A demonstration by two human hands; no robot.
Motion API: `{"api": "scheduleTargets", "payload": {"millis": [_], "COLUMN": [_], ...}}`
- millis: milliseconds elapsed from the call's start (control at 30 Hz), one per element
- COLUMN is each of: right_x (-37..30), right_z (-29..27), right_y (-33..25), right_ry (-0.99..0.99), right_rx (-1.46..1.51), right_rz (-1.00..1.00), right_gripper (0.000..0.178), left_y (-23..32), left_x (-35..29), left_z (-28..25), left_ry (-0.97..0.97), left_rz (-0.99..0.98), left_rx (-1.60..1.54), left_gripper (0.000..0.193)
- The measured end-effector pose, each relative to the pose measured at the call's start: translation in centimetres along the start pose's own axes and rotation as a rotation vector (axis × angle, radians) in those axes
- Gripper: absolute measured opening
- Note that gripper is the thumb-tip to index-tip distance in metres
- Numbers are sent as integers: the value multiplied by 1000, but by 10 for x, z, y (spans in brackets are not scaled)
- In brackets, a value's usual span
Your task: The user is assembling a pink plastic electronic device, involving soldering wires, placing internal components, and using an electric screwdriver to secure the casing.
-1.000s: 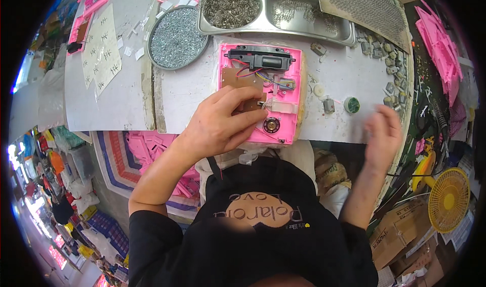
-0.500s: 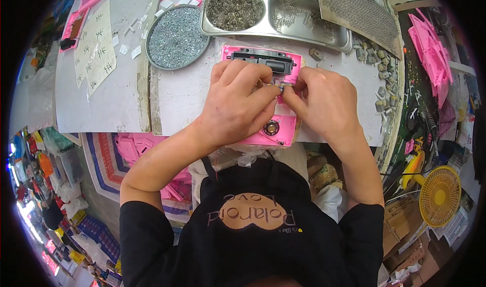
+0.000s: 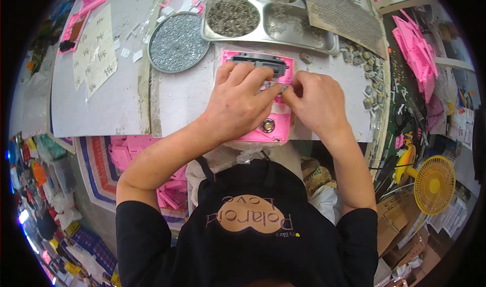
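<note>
A pink plastic housing (image 3: 282, 131) lies on the white table before me, with a long black plastic part (image 3: 260, 63) across its far end. A small round speaker-like piece (image 3: 268, 125) sits in its near end. Over the housing's middle, my left hand (image 3: 238, 103) is closed, thumb and forefinger pinched together. Close to its fingertips, my right hand (image 3: 319, 98) pinches too, at the housing's right edge. Whatever tiny piece is between the fingertips is mostly covered and cannot be made out.
Beyond the housing stand a round tray of small screws (image 3: 179, 43) and a metal compartment tray (image 3: 266, 43) holding springs. Small metal blocks (image 3: 372, 79) are scattered at right, near pink parts (image 3: 412, 54) and a yellow fan (image 3: 434, 185). A striped bag (image 3: 93, 170) holds pink pieces.
The whole view has shifted slightly. Both hands stay over the middle of the housing, fingertips close together, with only small finger movements.
</note>
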State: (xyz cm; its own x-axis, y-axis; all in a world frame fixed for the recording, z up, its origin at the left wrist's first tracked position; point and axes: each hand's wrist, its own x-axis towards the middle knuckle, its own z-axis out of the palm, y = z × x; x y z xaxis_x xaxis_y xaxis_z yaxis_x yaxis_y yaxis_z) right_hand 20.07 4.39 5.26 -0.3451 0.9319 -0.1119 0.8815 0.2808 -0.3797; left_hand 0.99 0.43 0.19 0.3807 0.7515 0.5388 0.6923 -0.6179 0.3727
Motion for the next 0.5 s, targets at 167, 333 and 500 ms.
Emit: {"api": "scheduleTargets", "payload": {"millis": [167, 333, 500], "right_x": [11, 8, -16], "right_z": [-7, 2, 5], "right_y": [7, -18, -34], "right_ry": [-208, -67, -44], "right_rx": [174, -360, -411], "right_rz": [146, -172, -234], "right_gripper": [26, 13, 11], "left_y": [0, 1, 3], "left_x": [-3, 1, 4], "left_z": [-1, -2, -4], "left_ry": [-42, -79, -62], "left_rz": [-8, -13, -41], "left_rx": [12, 27, 5], "left_gripper": [27, 24, 24]}}
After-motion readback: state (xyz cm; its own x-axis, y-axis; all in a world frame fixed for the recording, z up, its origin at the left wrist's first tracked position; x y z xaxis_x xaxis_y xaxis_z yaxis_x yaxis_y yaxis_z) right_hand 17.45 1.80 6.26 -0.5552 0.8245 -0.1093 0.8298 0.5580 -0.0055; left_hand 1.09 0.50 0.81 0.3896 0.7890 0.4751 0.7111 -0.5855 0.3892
